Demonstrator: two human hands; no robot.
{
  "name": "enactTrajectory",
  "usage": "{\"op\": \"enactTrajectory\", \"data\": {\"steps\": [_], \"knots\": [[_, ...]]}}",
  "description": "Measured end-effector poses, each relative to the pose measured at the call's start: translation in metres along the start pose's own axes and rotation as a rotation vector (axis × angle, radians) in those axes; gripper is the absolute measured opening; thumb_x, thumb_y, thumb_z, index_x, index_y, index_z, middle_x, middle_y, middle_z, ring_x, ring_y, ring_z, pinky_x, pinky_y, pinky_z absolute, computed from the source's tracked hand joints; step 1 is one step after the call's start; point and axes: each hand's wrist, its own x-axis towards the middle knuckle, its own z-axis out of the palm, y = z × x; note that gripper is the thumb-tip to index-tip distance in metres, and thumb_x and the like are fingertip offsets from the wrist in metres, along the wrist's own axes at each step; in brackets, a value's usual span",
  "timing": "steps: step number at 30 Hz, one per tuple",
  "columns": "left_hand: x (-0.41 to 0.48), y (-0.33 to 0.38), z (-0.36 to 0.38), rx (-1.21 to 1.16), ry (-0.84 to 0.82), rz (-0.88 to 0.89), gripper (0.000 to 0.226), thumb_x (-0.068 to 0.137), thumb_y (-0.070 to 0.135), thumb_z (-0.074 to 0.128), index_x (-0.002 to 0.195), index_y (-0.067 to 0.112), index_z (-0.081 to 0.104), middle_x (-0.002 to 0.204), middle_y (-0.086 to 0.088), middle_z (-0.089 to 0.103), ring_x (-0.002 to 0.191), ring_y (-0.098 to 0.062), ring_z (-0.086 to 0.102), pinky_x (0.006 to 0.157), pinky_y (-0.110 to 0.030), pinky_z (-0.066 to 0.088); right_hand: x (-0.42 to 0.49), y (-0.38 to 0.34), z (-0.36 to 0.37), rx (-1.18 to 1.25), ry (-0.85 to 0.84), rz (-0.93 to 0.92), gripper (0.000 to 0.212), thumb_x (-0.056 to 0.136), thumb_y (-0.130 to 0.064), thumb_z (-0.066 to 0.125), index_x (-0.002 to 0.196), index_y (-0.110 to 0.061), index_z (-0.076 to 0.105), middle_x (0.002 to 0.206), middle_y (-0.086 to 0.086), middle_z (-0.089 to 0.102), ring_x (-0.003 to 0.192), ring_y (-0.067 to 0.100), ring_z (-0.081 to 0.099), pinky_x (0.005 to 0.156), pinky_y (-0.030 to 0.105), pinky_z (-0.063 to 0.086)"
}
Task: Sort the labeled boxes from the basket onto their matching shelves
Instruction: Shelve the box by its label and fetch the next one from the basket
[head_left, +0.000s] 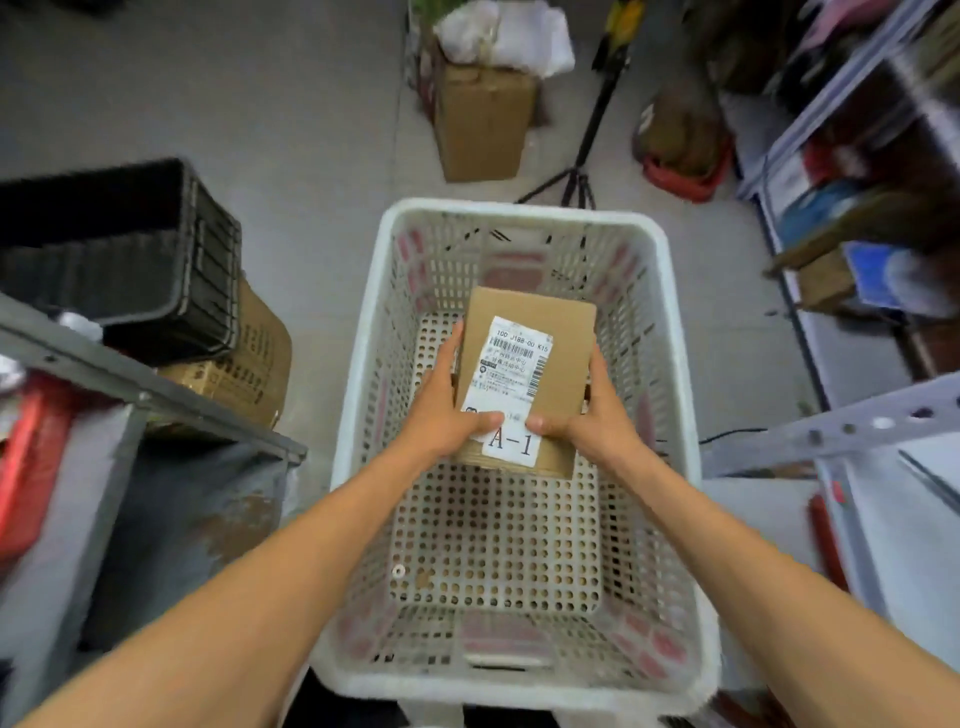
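The left hand (441, 410) and right hand (589, 415) are gripping the box (524, 358) inside the white basket (519, 207), fingers (456, 338) curled round its sides. Thumbs are resting just above the A-1 label (511, 442), probably keeping it readable.

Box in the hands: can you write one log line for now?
stage: pick | box: labelled A-1, held over basket | left hand: grips box | right hand: grips box
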Motion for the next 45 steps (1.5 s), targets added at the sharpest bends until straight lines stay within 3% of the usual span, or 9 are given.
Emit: {"op": "enactTrajectory", "data": {"steps": [5,9,12,15,19,22,28,40,45], "knots": [[-0.039,0.101,-0.049,0.005,0.035,0.282,0.116,0.067,0.016,0.084,0.148,0.047,0.007,0.146,0.003,0.042,0.130,-0.023,0.045,0.105,-0.051,0.041,-0.044,-0.116,-0.030,-0.043,0.068,-0.234,0.121,0.067,-0.007,0.084,0.152,-0.038,0.004,0.136,-0.013,0.052,0.118,0.002,0.053,0.095,0.023,0.048],[-0.071,0.164,-0.079,0.033,-0.021,0.467,0.118,0.067,0.017,0.086,0.147,0.050,0.005,0.140,-0.003,0.047,0.125,-0.025,0.049,0.102,-0.051,0.044,-0.091,-0.180,-0.042,-0.076,0.190,-0.358,0.124,0.070,-0.012,0.084,0.152,-0.037,-0.005,0.134,-0.021,0.046,0.117,0.002,0.049,0.081,0.003,0.044],[-0.094,0.197,-0.088,0.061,-0.068,0.590,0.118,0.065,0.020,0.087,0.145,0.053,0.008,0.141,0.004,0.046,0.117,-0.015,0.051,0.097,-0.038,0.047,-0.132,-0.204,-0.047,-0.080,0.315,-0.384,0.124,0.070,-0.019,0.084,0.150,-0.044,-0.006,0.125,-0.034,0.043,0.117,0.002,0.048,0.096,0.021,0.044],[-0.122,0.214,-0.087,0.062,-0.124,0.669,0.115,0.064,0.022,0.088,0.144,0.055,0.012,0.130,0.010,0.049,0.106,0.000,0.050,0.089,-0.028,0.045,-0.175,-0.211,-0.049,-0.048,0.376,-0.400,0.124,0.070,-0.019,0.085,0.151,-0.042,-0.006,0.144,-0.018,0.039,0.130,0.009,0.043,0.108,0.040,0.039],[-0.164,0.218,-0.082,0.052,-0.192,0.709,0.111,0.068,0.022,0.085,0.146,0.053,0.013,0.118,0.009,0.054,0.104,-0.003,0.054,0.078,-0.021,0.048,-0.231,-0.211,-0.048,-0.038,0.448,-0.392,0.125,0.069,-0.019,0.086,0.151,-0.043,-0.005,0.146,-0.012,0.039,0.127,0.006,0.044,0.103,0.030,0.041],[-0.198,0.219,-0.078,0.070,-0.208,0.721,0.110,0.070,0.019,0.085,0.146,0.052,0.013,0.116,0.000,0.058,0.106,-0.019,0.058,0.088,-0.039,0.053,-0.266,-0.207,-0.045,-0.030,0.469,-0.396,0.126,0.069,-0.016,0.085,0.151,-0.041,-0.006,0.137,-0.016,0.040,0.112,-0.003,0.048,0.084,0.008,0.042],[-0.271,0.203,-0.068,0.098,-0.198,0.748,0.114,0.068,0.020,0.086,0.146,0.053,0.009,0.124,-0.009,0.056,0.111,-0.024,0.057,0.094,-0.048,0.051,-0.340,-0.193,-0.035,-0.059,0.479,-0.434,0.125,0.069,-0.016,0.085,0.152,-0.037,-0.005,0.150,0.002,0.038,0.131,0.015,0.042,0.109,0.042,0.038],[-0.407,0.108,0.014,0.116,-0.256,0.712,0.119,0.067,0.014,0.085,0.142,0.059,0.005,0.108,-0.004,0.062,0.098,-0.015,0.066,0.078,-0.031,0.058,-0.491,-0.071,-0.020,-0.060,0.561,-0.407,0.114,0.075,-0.026,0.081,0.151,-0.044,-0.002,0.120,-0.032,0.045,0.118,0.007,0.047,0.091,0.017,0.043],[-0.440,0.109,0.076,0.160,-0.374,0.741,0.118,0.067,0.012,0.086,0.142,0.058,0.007,0.113,-0.005,0.063,0.104,-0.020,0.064,0.090,-0.047,0.054,-0.547,-0.027,-0.049,0.001,0.678,-0.343,0.106,0.079,-0.029,0.077,0.151,-0.042,0.001,0.140,-0.004,0.049,0.124,0.015,0.049,0.096,0.029,0.043]]}}
